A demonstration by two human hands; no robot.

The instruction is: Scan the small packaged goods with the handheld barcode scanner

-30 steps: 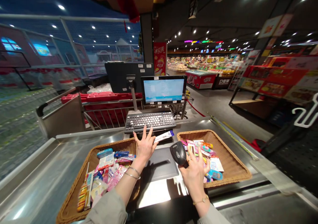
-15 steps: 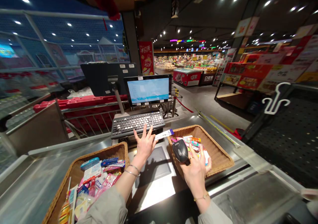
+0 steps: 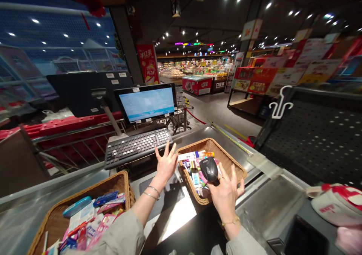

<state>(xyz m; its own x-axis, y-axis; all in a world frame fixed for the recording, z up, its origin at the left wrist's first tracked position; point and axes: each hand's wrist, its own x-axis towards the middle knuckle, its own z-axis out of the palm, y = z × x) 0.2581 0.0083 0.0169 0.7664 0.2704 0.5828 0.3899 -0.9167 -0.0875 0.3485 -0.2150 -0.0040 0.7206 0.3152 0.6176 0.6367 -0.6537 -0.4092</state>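
Note:
My left hand [image 3: 166, 165] holds a slim white packet with a blue end [image 3: 187, 156] at its index-finger side, the other fingers spread. The thumb is hidden, and the packet reaches over the left part of the right wicker basket [image 3: 237, 168]. In my right hand [image 3: 225, 191] is a black handheld barcode scanner [image 3: 208, 169]; its handle is hidden under my palm, and several fingers stretch out beside it. The scanner head is above small packaged goods [image 3: 195, 174] in that basket. At lower left, another wicker basket [image 3: 46, 219] contains many colourful packages [image 3: 92, 221].
A keyboard [image 3: 138, 146] and lit monitor [image 3: 147, 103] stand beyond my left hand. The metal counter [image 3: 264, 206] runs to the right, with a dark flat device [image 3: 307, 236] and a red-and-white bag [image 3: 338, 204] there. A white hook [image 3: 279, 103] hangs on a black perforated panel [image 3: 316, 134].
The view has swung right. My left hand has carried the white packet rightward, from beside the keyboard to over the right basket. The scanner stays in my right hand, nearer the basket's middle.

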